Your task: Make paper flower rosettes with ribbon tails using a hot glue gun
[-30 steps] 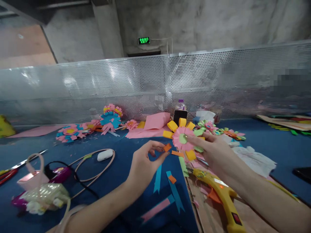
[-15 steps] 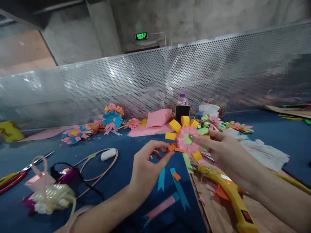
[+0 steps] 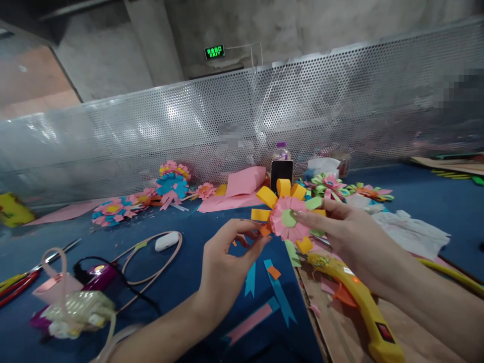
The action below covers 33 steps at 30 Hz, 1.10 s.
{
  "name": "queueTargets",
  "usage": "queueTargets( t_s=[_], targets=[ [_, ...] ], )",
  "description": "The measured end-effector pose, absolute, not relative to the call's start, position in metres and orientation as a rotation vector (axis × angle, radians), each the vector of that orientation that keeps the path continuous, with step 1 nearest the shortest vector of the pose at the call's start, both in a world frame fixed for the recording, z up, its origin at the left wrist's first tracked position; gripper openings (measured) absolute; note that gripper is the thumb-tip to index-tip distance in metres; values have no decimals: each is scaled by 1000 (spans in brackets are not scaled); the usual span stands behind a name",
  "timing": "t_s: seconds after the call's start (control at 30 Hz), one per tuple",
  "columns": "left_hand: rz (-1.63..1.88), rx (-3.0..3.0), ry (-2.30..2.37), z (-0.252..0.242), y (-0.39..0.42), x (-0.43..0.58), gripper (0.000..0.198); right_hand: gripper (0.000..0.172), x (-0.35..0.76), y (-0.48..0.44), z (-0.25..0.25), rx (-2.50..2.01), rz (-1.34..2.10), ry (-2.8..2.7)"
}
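Note:
My right hand [image 3: 348, 237] holds up a paper flower [image 3: 288, 216] with a pink fringed middle, a green centre and yellow and green loop petals around it. Its fingers press on the flower's face. My left hand [image 3: 227, 262] pinches a small orange paper piece [image 3: 265, 231] between thumb and fingertip, right against the flower's lower left edge. Both hands hover above the blue table [image 3: 181, 272].
A yellow glue gun [image 3: 359, 307] lies on brown cardboard [image 3: 340, 333] under my right forearm. Blue, pink and orange paper strips [image 3: 276, 292] lie below the hands. Finished paper flowers [image 3: 113, 207] line the perforated metal screen [image 3: 151, 136]. Scissors [image 3: 22, 272], cables and a pink pouch [image 3: 53, 287] lie left.
My left hand has brought the orange piece up and right until it meets the flower's edge. The flower has stayed in my right hand. The view has shifted slightly.

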State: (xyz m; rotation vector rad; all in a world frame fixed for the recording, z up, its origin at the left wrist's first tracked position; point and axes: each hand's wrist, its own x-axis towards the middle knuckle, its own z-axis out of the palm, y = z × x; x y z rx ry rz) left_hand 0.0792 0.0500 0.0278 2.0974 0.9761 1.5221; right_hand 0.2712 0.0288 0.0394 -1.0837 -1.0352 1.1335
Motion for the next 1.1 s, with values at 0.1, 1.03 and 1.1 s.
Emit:
queueTargets(
  t_s=[0.1,1.03,1.1],
  targets=[
    [1520,2098,983,28,50,79,16,35,268,28,43,-1135,1098,-1009],
    [1539,2054,909,25,47,79,17,35,265,23,48,-1126,1031,-978],
    [1547,2030,922,25,46,80,20,35,265,24,47,-1133,1025,-980]
  ],
)
